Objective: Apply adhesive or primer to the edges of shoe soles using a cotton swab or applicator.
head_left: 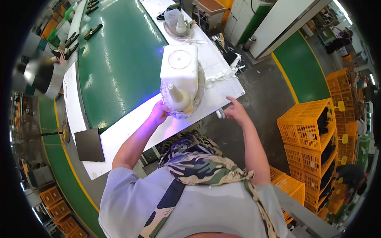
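Green conveyor belt [119, 59] w/ white bench edge [131, 127], orange crates [313, 131] nearby.

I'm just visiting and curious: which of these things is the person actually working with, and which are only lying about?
In use:
left hand on the clear dish
white block and cream cone on that dish
right hand, lifted beside it

Lying about:
dark square plate
orange crates
second dish farther along

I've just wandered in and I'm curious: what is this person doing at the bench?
A person stands at a white workbench beside a green conveyor belt. Their left hand touches the rim of a clear shallow dish carrying a white boxy plastic container and a cream cone-shaped bottle. Their right hand hovers at the bench's edge, seemingly holding a small pale item too small to identify.
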The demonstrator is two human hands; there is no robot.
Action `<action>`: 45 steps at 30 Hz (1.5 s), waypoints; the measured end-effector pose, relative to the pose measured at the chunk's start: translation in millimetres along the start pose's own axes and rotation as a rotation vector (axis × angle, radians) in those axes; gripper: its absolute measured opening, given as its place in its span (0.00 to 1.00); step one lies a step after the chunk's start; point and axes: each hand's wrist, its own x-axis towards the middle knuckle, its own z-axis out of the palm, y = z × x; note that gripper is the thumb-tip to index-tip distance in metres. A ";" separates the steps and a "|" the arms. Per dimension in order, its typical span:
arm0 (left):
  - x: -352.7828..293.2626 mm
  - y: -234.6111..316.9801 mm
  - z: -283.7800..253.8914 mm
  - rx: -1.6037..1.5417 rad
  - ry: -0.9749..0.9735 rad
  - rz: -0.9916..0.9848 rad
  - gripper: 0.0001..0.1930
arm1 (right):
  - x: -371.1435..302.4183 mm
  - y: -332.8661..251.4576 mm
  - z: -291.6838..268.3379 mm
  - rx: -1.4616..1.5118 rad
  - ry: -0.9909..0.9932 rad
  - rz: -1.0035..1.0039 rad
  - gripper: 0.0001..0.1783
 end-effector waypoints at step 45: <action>190.8 -57.1 103.6 -0.169 0.293 0.022 0.31 | 155.0 -68.5 -147.6 -0.306 -0.640 0.218 0.37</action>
